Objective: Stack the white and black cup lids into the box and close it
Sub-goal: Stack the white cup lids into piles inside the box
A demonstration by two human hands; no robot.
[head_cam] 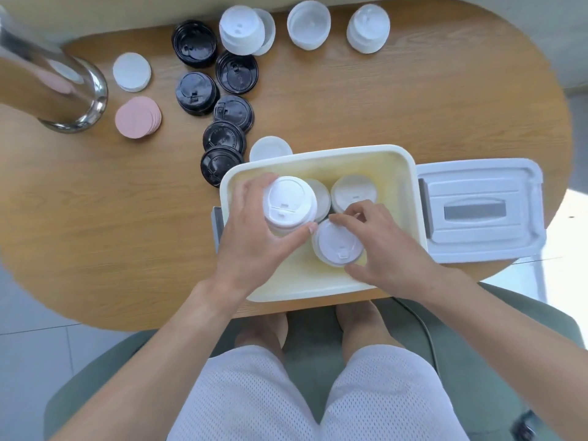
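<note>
Gripping from the side, the left hand (254, 230) has fingers and thumb curled round a tall stack of white lids (288, 203), held upright over the left half of the box (321, 155). The right hand (386, 246) reaches into the box too, fingertips curled against a second white stack (339, 243) standing near the box's front wall, thumb on its near edge; that grip looks light, more a steadying pinch than a full wrap. A third white stack (353, 192) stands toward the box's back wall, touching or nearly touching the others, and a further lid edge shows between the stacks.

All three stacks stand with their axes vertical, sip-hole tops facing up at the camera.

Around the box: its grey-white cover (480, 211) lies flat just to the right, handle side up. Just behind the back-left corner sits a lone white lid (270, 148). A line of black lids (227, 122) runs from that corner back and to the left. Farther back along the surface (381, 103) are three more white stacks (308, 25). Well left of the box lie white discs (132, 72), pink discs (137, 117), and a shiny metal column (60, 87).
</note>
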